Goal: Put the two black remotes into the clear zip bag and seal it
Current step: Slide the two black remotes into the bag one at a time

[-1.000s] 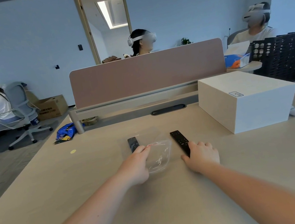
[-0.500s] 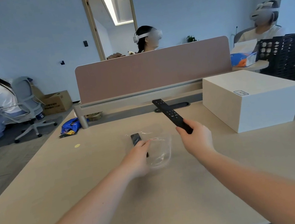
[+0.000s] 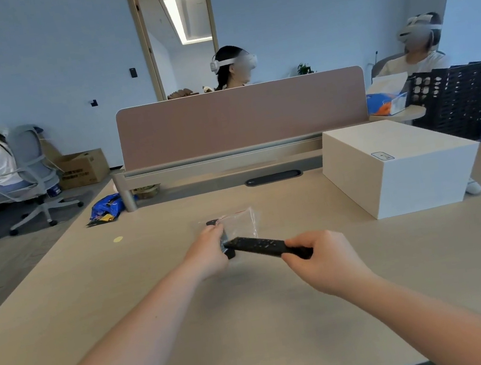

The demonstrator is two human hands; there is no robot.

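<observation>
My right hand [image 3: 325, 258] grips one black remote [image 3: 260, 246] by its near end and holds it level above the table, tip pointing left at my left hand. My left hand [image 3: 208, 250] pinches the near edge of the clear zip bag [image 3: 240, 222], which stands lifted off the table with its red-lined edge at the top. The second black remote [image 3: 214, 223] lies on the table under the bag and my left hand, with only its far tip and a bit near my fingers showing.
A large white box [image 3: 397, 166] stands on the table to the right of the bag. A pink divider panel [image 3: 239, 117] runs along the far edge. A small yellow sticker [image 3: 118, 239] lies at the left. People sit beyond the divider and at the left.
My right hand has swung the remote from pointing up and away down to level, tip toward the bag. My left hand has lifted the bag's edge off the table.
</observation>
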